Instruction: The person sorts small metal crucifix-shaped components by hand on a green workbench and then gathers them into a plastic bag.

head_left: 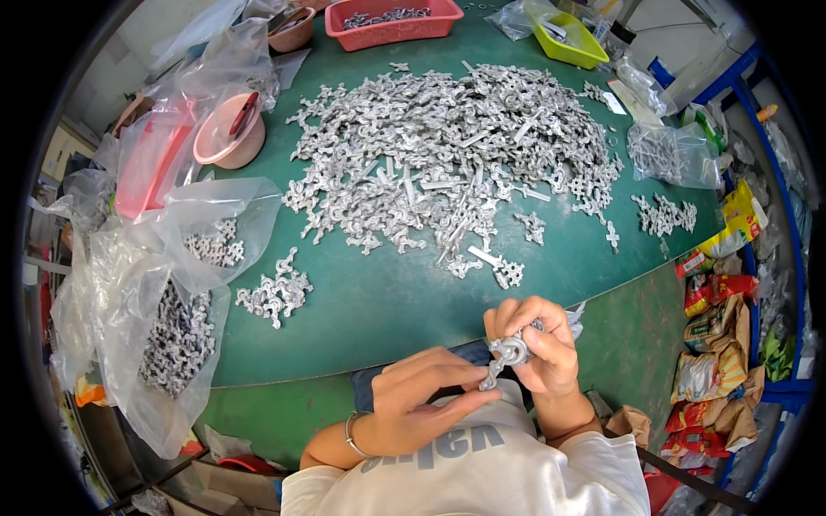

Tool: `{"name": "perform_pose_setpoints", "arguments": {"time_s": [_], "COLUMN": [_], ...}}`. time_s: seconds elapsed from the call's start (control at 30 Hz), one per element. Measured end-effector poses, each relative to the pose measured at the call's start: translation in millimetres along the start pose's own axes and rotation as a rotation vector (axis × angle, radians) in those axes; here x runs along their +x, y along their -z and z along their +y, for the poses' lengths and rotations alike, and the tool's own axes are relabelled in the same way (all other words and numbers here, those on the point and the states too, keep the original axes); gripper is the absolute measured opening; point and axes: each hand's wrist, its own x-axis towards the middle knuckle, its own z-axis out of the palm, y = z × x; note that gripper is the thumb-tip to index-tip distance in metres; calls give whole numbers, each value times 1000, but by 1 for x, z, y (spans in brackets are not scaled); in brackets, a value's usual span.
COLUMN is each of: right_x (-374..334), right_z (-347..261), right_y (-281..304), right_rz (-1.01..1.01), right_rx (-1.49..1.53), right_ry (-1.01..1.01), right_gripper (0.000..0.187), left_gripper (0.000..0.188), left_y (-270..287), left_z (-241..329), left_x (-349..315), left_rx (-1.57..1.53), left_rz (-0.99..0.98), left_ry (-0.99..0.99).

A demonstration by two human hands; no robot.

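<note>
Between my two hands is a small silver-grey metal casting (511, 350) with a ringed, curling shape, held in front of my chest near the table's front edge. My right hand (551, 348) is closed round its upper part, thumb and fingers pinching it. At its lower end, the thumb and fingertips of my left hand (426, 397) pinch the tip. Beyond my hands, a big heap of similar silver castings (447, 142) covers the middle of the green table (344, 314). A smaller cluster of castings (275, 288) lies to the left of my hands.
Clear plastic bags with castings (179, 340) line the left edge. A pink bowl (231, 138) holds a red-handled tool. A red tray (394, 30) and a yellow-green tray (572, 41) stand at the back. On the right are a bagged batch (675, 155) and a blue rack (779, 172).
</note>
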Motion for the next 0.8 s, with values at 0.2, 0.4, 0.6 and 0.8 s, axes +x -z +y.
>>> {"name": "perform_pose_setpoints", "arguments": {"time_s": [0.2,0.4,0.6,0.8], "right_x": [3,14,26,28], "right_z": [3,3,5,-2], "right_y": [-2,17,61,55], "right_rz": [-3,183,413,313], "right_rx": [-11,44,-384,-238], "right_ry": [10,-141,-35,-131], "right_gripper": [15,27,21,26], "left_gripper": [26,14,15,41], "left_y": [2,18,91,80], "left_z": [0,-38,-82,-78], "left_x": [-2,-16,-37,-42], "left_rx": [20,161,404,756], "left_rz": [20,377,890,810], "left_ry": [3,283,378,299]}}
